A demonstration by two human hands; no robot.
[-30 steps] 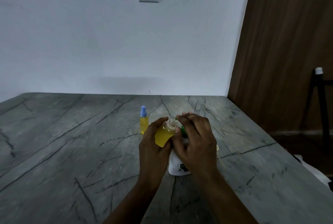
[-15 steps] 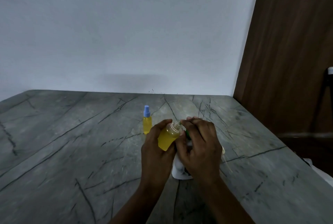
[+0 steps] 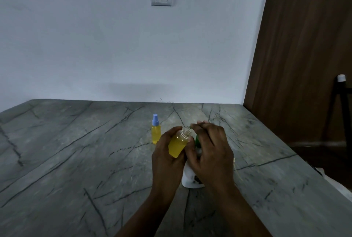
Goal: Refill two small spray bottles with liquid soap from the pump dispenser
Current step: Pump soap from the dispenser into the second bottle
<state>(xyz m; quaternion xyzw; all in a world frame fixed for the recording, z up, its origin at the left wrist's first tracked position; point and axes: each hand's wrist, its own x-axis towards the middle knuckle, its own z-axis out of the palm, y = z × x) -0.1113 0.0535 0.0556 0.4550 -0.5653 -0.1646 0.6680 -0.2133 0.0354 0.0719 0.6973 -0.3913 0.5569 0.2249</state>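
Two spray bottles are in play. Farthest left, the capped spray bottle [image 3: 155, 133] stands upright on the counter [image 3: 76, 160], at about eleven o'clock from the left hand [image 3: 166, 157] and apart from it. Its clear body shows yellow soap up near the shoulder, with a blue cap on top.

The left hand's fingers wrap round the lower body of the open spray bottle [image 3: 178, 144]. They hold it off the counter, tilted, with its bare threaded neck pointing to one o'clock. It is translucent and yellow almost to the shoulder, so it looks nearly full.

Just right of it, at three o'clock, the pump dispenser [image 3: 188, 177] stands on the counter, white below and green at the head. The right hand [image 3: 210, 153] curls over that head with the thumb round the neck. Its fingertips [image 3: 202, 124] reach to the open bottle's mouth, and the spout is hidden beneath them.

To finish this fill well, keep the mouth directly under the spout and press in short, slow strokes. Hold the tilt modest so soap does not run over the threads. Stop below the neck to leave room for the sprayer.
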